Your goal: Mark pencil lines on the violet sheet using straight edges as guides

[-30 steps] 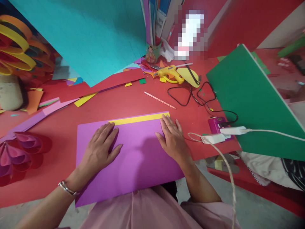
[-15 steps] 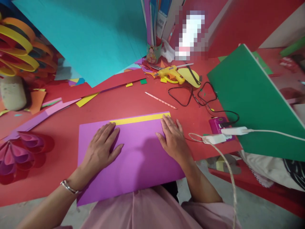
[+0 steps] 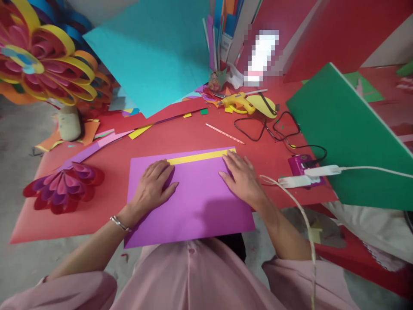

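A purple sheet of paper (image 3: 190, 206) lies on the red table in front of me, its near edge jutting past the table edge. Along its far edge runs a narrow yellow paper strip (image 3: 200, 157). My left hand (image 3: 157, 184) rests flat on the sheet, fingertips at the strip's left end, thumb spread. On the right end of the strip lie the fingertips of my right hand (image 3: 241, 174), its thumb also apart and the palm over the sheet. Both hands are open and grip nothing. My fingers cover the strip's ends.
Beyond the sheet lie a pencil (image 3: 225, 133) and a yellow glue gun (image 3: 240, 103). A purple socket box (image 3: 298, 162) with white plugs sits right, beside a leaning green board (image 3: 348, 142). Paper petals (image 3: 63, 187) and a large paper flower (image 3: 48, 64) are left; a turquoise sheet (image 3: 155, 56) stands behind.
My view has swung left, so more of the paper flower and the table's left edge shows. Both hands remain flat at the two ends of the yellow strip.
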`<state>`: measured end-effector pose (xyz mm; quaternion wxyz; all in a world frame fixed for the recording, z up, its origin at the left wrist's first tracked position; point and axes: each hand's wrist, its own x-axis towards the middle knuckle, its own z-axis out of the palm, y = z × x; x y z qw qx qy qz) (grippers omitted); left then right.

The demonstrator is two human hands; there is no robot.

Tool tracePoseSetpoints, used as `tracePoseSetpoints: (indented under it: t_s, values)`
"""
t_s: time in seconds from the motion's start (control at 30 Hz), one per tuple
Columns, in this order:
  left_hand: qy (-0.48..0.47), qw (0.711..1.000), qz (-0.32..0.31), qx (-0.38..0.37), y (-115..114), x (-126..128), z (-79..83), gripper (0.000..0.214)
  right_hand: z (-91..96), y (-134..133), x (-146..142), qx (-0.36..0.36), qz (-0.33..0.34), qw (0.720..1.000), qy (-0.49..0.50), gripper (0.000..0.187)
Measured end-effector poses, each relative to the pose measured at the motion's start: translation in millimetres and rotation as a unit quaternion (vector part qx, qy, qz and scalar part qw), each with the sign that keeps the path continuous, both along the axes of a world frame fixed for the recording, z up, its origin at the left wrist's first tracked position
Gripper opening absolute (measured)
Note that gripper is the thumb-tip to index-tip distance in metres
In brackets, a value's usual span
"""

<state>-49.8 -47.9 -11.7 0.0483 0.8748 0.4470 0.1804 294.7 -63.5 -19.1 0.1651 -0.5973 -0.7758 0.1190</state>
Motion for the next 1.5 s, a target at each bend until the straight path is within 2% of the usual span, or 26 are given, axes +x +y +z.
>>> tracePoseSetpoints:
  t_s: [0.2,0.37,0.47,0.6,0.7,0.87,0.97,1.1,1.3,1.4,1.5]
  values:
    - [-0.008,1.000,0.003,0.008,-5,1,3.1,0.035,10.7,21,-5,0.030,0.032,0.999,-0.010,0.044]
    - [0.032,0.999,0.018,-0.009,3,6,12.8,0.036,16.4,41,1,0.023,0.019,1.000,0.000,0.024]
    - [0.038,0.996,0.058,-0.061,18,10,21.2,0.032,15.4,51,6,0.009,-0.005,1.000,0.007,0.029]
    - [0.021,0.976,0.118,-0.180,38,15,28.8,0.024,11.1,55,9,0.014,-0.032,0.999,0.026,0.031]
    - [0.000,0.967,0.129,-0.218,46,16,30.3,0.022,6.7,53,9,0.018,-0.033,0.998,0.048,0.028]
    - [-0.036,0.968,0.135,-0.211,46,16,29.4,0.025,4.2,38,1,0.041,-0.043,0.997,0.052,0.023]
    - [-0.061,0.959,0.161,-0.227,42,18,30.3,0.028,6.4,27,-4,0.036,-0.036,0.997,0.059,0.026]
    - [-0.096,0.946,0.170,-0.260,37,20,32.0,0.019,3.9,16,-2,0.011,-0.019,0.996,0.081,0.035]
    - [-0.100,0.953,0.161,-0.235,35,15,25.1,0.026,-10.6,7,4,0.026,-0.022,0.995,0.095,0.043]
    - [-0.111,0.958,0.174,-0.201,33,13,22.8,0.026,-12.7,4,3,0.041,-0.030,0.993,0.111,0.046]
    - [-0.137,0.951,0.188,-0.206,32,11,21.4,0.022,-13.4,3,1,0.053,-0.043,0.988,0.136,0.046]
